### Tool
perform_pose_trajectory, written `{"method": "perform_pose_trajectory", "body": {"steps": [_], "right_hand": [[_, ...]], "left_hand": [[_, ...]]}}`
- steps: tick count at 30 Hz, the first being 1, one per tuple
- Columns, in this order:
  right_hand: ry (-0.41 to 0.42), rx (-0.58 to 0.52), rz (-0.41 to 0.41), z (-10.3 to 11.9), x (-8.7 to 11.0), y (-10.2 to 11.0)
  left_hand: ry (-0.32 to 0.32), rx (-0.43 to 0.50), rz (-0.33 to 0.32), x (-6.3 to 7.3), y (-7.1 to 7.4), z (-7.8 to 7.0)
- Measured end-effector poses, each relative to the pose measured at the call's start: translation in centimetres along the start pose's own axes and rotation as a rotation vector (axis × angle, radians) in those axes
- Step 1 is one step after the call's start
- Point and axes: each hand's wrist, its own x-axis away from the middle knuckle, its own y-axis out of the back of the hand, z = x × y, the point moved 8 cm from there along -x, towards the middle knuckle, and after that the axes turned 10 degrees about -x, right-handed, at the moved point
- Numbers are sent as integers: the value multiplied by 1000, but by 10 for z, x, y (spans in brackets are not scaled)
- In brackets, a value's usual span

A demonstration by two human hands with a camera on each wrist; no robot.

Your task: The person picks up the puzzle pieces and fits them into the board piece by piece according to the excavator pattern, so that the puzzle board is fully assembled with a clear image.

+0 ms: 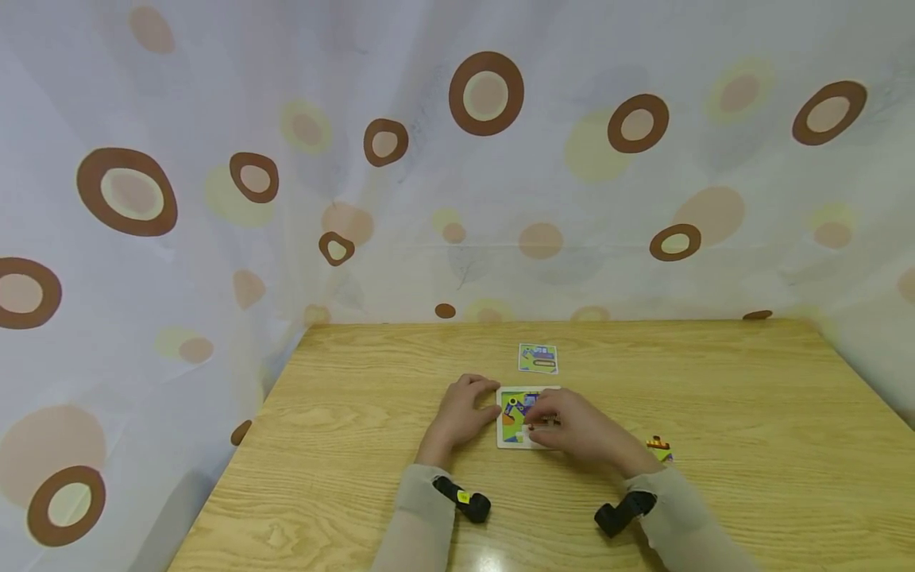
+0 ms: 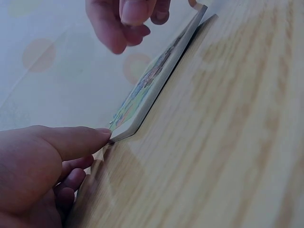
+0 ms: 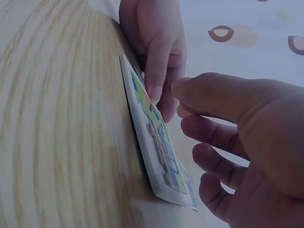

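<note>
A jigsaw puzzle in a white frame (image 1: pixel 506 444) lies on the wooden table, with a blue, green and orange picture partly assembled inside. My left hand (image 1: pixel 461 411) is at its left side; the thumb (image 2: pixel 90 141) is straight and touches the frame's edge, while the other fingers bend loosely beside it. Over the puzzle's right part hovers my right hand (image 1: pixel 581 425), thumb and fingers loosely bent. No piece shows between its fingertips in the wrist views. That hand hides part of the puzzle in the head view.
A small picture card (image 1: pixel 538 358) with a similar blue and green vehicle lies behind the frame. To the right, beside my right wrist, is a loose orange and green puzzle piece (image 1: pixel 659 450). A patterned curtain (image 1: pixel 486 183) hangs at the table's back edge.
</note>
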Motion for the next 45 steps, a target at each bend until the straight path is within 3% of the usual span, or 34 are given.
{"method": "perform_pose_trajectory", "body": {"steps": [6,12,19,28,45], "right_hand": [[15,16,-13,-2,11,13],[-24,30,-48,-5,22,27],[1,57,-73,-8,33,40],[-73,57,-86,-21,47,53],[-47,101,-77,-32,72,70]], "left_hand": [[-1,11,-4,1,0,0],[-9,15,-8,0,0,0],[2,20,-4,1,1,0],[29,23,1,1,-1,1],[23,37,0,1,-1,0]]}}
